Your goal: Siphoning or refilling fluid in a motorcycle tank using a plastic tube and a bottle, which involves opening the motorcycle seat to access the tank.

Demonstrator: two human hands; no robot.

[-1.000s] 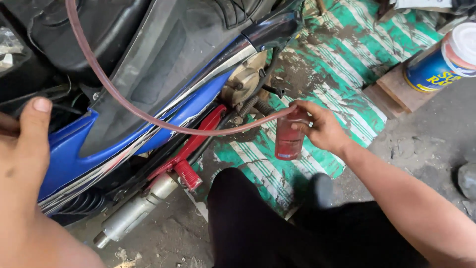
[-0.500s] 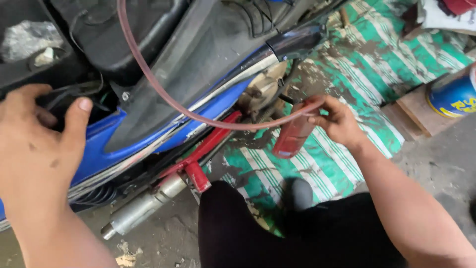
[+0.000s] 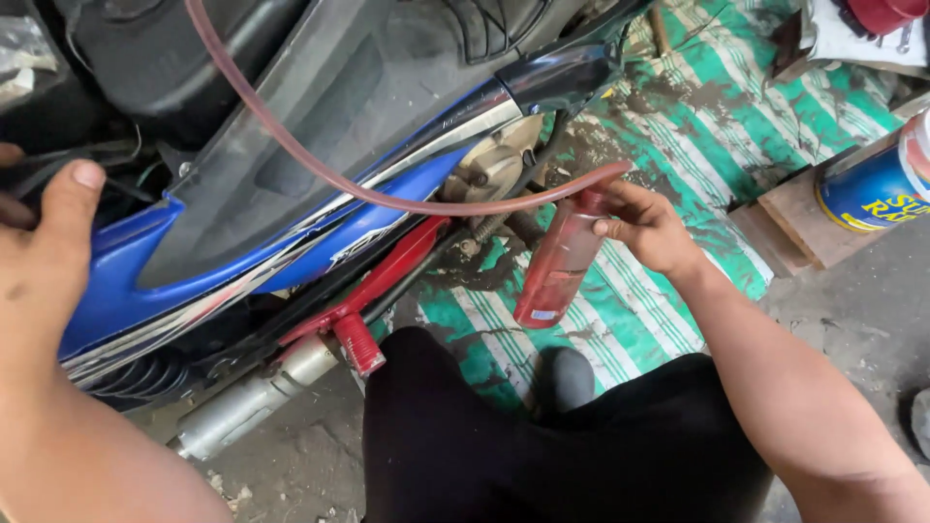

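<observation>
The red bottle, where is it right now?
In the head view the red bottle sits right of centre, held at its top by the right hand, tilted above the green striped mat, with the reddish hose meeting its neck.

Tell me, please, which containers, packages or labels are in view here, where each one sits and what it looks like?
Bottle: held tilted in the right hand, over the striped mat; slim, translucent red plastic, small pale label near its base, reddish hose meeting its top.
Can: right edge, lying on a wooden board; round, blue with yellow lettering, pale end.
Printed package: top right corner, pale, partly cut off.
</observation>
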